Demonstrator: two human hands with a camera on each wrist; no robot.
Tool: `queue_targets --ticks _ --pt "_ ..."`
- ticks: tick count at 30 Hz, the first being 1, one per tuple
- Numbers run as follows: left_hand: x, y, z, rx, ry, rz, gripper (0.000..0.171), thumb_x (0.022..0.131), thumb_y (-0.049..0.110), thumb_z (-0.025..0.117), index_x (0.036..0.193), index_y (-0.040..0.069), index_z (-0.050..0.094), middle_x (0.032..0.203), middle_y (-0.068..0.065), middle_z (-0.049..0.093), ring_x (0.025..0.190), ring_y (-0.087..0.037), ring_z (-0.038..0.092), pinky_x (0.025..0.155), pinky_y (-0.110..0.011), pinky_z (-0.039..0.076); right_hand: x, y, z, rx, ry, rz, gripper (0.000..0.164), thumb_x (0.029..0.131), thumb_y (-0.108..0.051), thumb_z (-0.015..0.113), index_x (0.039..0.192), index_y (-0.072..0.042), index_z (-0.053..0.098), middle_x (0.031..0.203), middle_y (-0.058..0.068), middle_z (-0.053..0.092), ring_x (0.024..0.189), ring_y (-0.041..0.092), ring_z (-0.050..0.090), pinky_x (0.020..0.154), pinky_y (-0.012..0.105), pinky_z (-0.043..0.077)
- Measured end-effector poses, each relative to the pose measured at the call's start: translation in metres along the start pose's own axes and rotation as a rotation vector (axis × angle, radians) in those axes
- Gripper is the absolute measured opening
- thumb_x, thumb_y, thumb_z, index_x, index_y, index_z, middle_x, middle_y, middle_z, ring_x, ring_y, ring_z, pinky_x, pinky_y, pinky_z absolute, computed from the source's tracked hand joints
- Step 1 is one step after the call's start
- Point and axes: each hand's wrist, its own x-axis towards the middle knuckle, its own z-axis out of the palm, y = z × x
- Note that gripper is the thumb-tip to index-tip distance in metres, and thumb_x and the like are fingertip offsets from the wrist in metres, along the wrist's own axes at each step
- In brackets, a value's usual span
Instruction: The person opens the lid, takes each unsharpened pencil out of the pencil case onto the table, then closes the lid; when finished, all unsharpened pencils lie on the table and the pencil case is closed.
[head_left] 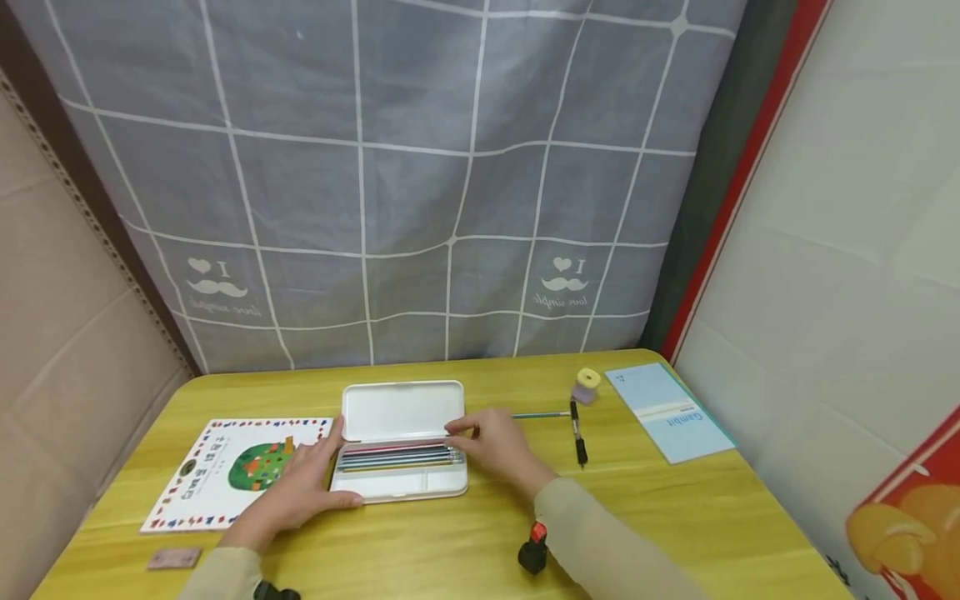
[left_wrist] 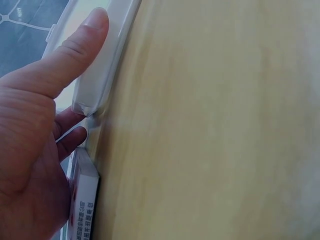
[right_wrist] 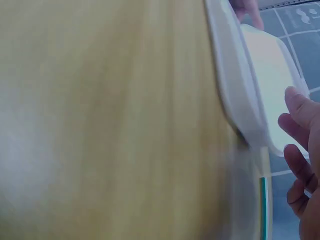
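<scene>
A white pencil case point(head_left: 403, 410) lies with its lid folded back on the table. Several pencils point(head_left: 393, 457) lie side by side in its tray. My left hand point(head_left: 303, 487) holds the left end of the case, thumb along the front wall and index finger up by the lid. In the left wrist view the thumb point(left_wrist: 75, 57) crosses the white wall, and other fingertips show behind its corner. My right hand point(head_left: 491, 442) is at the right end, fingertips close over the hinge side. Its loosely bent fingers point(right_wrist: 300, 165) show nothing between them in the right wrist view.
A white picture book point(head_left: 217, 467) lies left of the case, with a small pinkish block point(head_left: 174, 558) in front. Rightward are a blue pencil point(head_left: 543, 415), a black pen point(head_left: 578, 437), a yellow-and-purple object point(head_left: 586, 385) and a light-blue notebook point(head_left: 667, 408). A grey curtain hangs behind.
</scene>
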Motion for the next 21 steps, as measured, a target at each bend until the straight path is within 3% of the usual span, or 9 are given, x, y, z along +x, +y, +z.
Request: queue_targets --ticks 4,8,12,15,18,21 --pt "0.001 0.001 0.000 -0.002 -0.001 0.005 0.135 0.075 0.062 0.086 0.169 0.010 0.002 0.152 -0.020 0.052 0.143 -0.055 0.032 0.116 -0.077 0.009 -0.003 0.003 0.012 -0.036 -0.058 0.007 0.017 0.092 -0.029 0.083 0.107 -0.023 0.085 0.063 -0.013 0.065 0.051 0.002 0.045 0.048 0.020 0.035" --pt "0.001 0.002 0.001 -0.006 -0.006 0.004 0.135 0.076 0.061 0.086 0.169 0.010 0.002 0.152 -0.021 0.052 0.144 -0.057 0.031 0.116 -0.077 0.007 -0.005 0.005 0.019 -0.069 -0.076 0.005 0.019 0.091 -0.030 0.084 0.109 -0.025 0.085 0.059 -0.016 0.059 0.052 0.001 0.044 0.051 0.019 0.035" --pt "0.000 0.003 0.001 -0.001 -0.004 -0.005 0.136 0.076 0.061 0.086 0.169 0.010 0.001 0.153 -0.022 0.052 0.145 -0.059 0.029 0.116 -0.077 0.007 -0.005 0.003 0.019 -0.112 -0.076 -0.028 0.019 0.091 -0.028 0.084 0.110 -0.025 0.085 0.080 -0.016 0.073 0.064 0.002 0.054 0.060 0.022 0.046" --pt "-0.001 0.004 0.000 -0.003 -0.002 -0.007 0.136 0.075 0.060 0.086 0.169 0.010 0.001 0.153 -0.023 0.051 0.144 -0.059 0.029 0.116 -0.078 0.007 -0.003 0.001 0.020 -0.206 -0.066 -0.087 0.019 0.091 -0.029 0.083 0.110 -0.025 0.084 0.098 -0.014 0.078 0.082 0.003 0.067 0.086 0.030 0.057" --pt "-0.001 0.003 -0.002 -0.014 -0.003 0.000 0.135 0.076 0.059 0.087 0.169 0.010 0.001 0.153 -0.022 0.050 0.145 -0.059 0.028 0.116 -0.078 0.006 -0.002 0.000 0.021 -0.324 -0.048 -0.169 0.020 0.092 -0.031 0.082 0.112 -0.026 0.084 0.104 -0.012 0.079 0.097 0.005 0.072 0.108 0.039 0.051" --pt "0.001 0.002 -0.002 -0.018 -0.009 0.006 0.135 0.077 0.059 0.086 0.169 0.011 0.001 0.153 -0.022 0.050 0.145 -0.059 0.027 0.116 -0.078 0.005 -0.002 0.000 0.022 -0.408 -0.036 -0.227 0.019 0.095 -0.030 0.079 0.113 -0.026 0.084 0.103 -0.011 0.079 0.096 0.007 0.072 0.103 0.037 0.054"
